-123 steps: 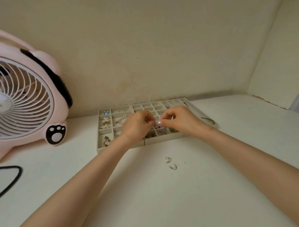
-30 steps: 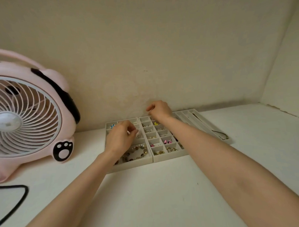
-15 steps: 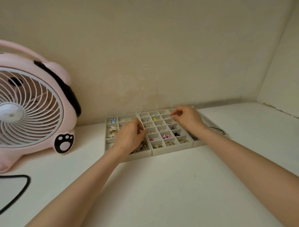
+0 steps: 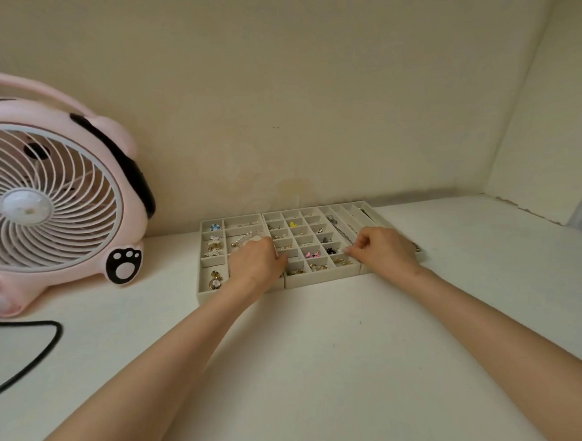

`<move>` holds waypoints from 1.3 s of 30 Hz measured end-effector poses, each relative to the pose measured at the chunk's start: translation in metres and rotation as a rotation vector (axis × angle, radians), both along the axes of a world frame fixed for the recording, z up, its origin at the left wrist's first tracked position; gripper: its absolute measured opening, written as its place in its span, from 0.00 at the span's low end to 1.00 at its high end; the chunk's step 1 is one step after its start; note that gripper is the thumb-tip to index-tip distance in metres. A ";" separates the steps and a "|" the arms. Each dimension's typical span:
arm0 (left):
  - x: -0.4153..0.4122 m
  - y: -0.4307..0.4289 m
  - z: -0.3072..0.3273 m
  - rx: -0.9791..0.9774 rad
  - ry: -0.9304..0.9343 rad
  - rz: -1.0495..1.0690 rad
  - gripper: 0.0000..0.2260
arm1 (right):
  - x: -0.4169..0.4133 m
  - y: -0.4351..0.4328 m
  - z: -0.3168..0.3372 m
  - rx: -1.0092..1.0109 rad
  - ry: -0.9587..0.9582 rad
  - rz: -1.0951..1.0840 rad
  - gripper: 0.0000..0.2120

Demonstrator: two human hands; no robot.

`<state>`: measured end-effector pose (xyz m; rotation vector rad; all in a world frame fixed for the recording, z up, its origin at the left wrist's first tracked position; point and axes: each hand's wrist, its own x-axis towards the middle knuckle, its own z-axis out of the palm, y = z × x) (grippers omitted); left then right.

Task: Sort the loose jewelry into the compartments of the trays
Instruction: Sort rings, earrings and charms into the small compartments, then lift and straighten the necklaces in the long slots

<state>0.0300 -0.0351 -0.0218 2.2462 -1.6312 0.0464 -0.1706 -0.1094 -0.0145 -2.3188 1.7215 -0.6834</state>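
left hand (image 4: 256, 265) and right hand (image 4: 386, 254) sit over the trays (image 4: 319, 281), both curled; can't tell if either grip holds anything.

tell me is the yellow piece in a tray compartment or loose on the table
In a compartment: the yellow piece sits inside a walled cell of the middle tray, near its far end.

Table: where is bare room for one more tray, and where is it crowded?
Bare table lies in front of the trays, between the two forearms, and right of the trays up to the side wall. Crowded: the left side, with the fan and a cable, and over the trays, where the left hand and right hand are.
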 end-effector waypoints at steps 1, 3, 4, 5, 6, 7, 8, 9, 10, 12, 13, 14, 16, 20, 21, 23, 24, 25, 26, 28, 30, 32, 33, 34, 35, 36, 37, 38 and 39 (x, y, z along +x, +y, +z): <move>-0.001 0.000 0.000 0.010 -0.013 0.008 0.14 | 0.001 0.001 0.002 0.008 0.005 -0.001 0.11; -0.003 -0.001 0.001 0.030 -0.030 0.017 0.14 | 0.004 0.003 0.004 0.040 0.011 0.000 0.10; -0.004 -0.001 0.002 0.040 -0.033 0.021 0.13 | 0.005 0.004 0.005 0.054 0.014 0.003 0.10; -0.005 -0.001 0.002 0.051 -0.035 0.025 0.13 | 0.007 0.004 0.006 0.065 0.017 0.008 0.10; -0.006 -0.001 0.003 0.061 -0.038 0.028 0.12 | 0.007 0.005 0.007 0.075 0.016 0.013 0.11; -0.007 0.000 0.004 0.071 -0.039 0.031 0.11 | 0.008 0.007 0.008 0.085 0.012 0.015 0.11; -0.007 0.001 0.004 0.078 -0.042 0.031 0.11 | 0.008 0.008 0.009 0.095 0.006 0.014 0.11; -0.007 0.002 0.004 0.085 -0.043 0.031 0.12 | 0.008 0.010 0.010 0.105 0.002 0.012 0.11; -0.006 0.003 0.004 0.088 -0.047 0.032 0.12 | 0.008 0.012 0.010 0.114 0.001 0.011 0.12; -0.004 0.007 0.005 0.096 -0.054 0.032 0.13 | 0.007 0.016 0.011 0.134 0.003 0.012 0.13; -0.004 0.010 0.005 0.102 -0.056 0.029 0.13 | 0.007 0.020 0.010 0.144 0.001 0.016 0.14; -0.004 0.013 0.006 0.106 -0.057 0.020 0.12 | 0.006 0.023 0.010 0.151 -0.004 0.023 0.15; -0.003 0.020 0.008 0.110 -0.047 -0.006 0.10 | 0.004 0.031 0.008 0.155 -0.013 0.038 0.14; 0.000 0.037 0.012 0.130 -0.021 -0.050 0.08 | 0.000 0.050 0.006 0.157 -0.009 0.062 0.11; 0.000 0.042 0.013 0.139 -0.022 -0.063 0.08 | -0.001 0.055 0.006 0.161 -0.007 0.067 0.11; 0.000 0.051 0.014 0.157 -0.038 -0.084 0.09 | -0.002 0.065 0.006 0.168 0.004 0.078 0.12; 0.000 0.055 0.015 0.167 -0.055 -0.089 0.09 | -0.003 0.070 0.006 0.168 0.015 0.082 0.12; -0.001 0.059 0.016 0.181 -0.078 -0.090 0.09 | -0.003 0.075 0.006 0.166 0.028 0.085 0.13; -0.002 0.063 0.017 0.195 -0.106 -0.088 0.09 | -0.004 0.080 0.006 0.162 0.040 0.087 0.13; -0.005 0.070 0.018 0.215 -0.169 -0.083 0.11 | -0.004 0.091 0.006 0.150 0.059 0.095 0.14; -0.007 0.077 0.019 0.237 -0.222 -0.080 0.13 | -0.005 0.101 0.007 0.140 0.075 0.105 0.13; -0.009 0.083 0.021 0.266 -0.255 -0.079 0.14 | -0.006 0.110 0.007 0.140 0.086 0.107 0.12; -0.010 0.087 0.022 0.280 -0.266 -0.080 0.13 | -0.007 0.114 0.008 0.142 0.088 0.109 0.11; -0.011 0.090 0.023 0.293 -0.276 -0.080 0.11 | -0.007 0.118 0.008 0.143 0.088 0.113 0.11; -0.012 0.094 0.024 0.307 -0.284 -0.079 0.09 | -0.007 0.122 0.008 0.143 0.089 0.119 0.11; -0.013 0.097 0.026 0.321 -0.291 -0.080 0.08 | -0.008 0.125 0.007 0.142 0.090 0.124 0.11; -0.014 0.100 0.027 0.337 -0.296 -0.083 0.09 | -0.008 0.129 0.007 0.139 0.093 0.127 0.11; -0.014 0.103 0.029 0.354 -0.300 -0.087 0.11 | -0.009 0.133 0.007 0.135 0.098 0.131 0.11; -0.014 0.105 0.030 0.370 -0.301 -0.092 0.13 | -0.010 0.136 0.006 0.128 0.104 0.136 0.11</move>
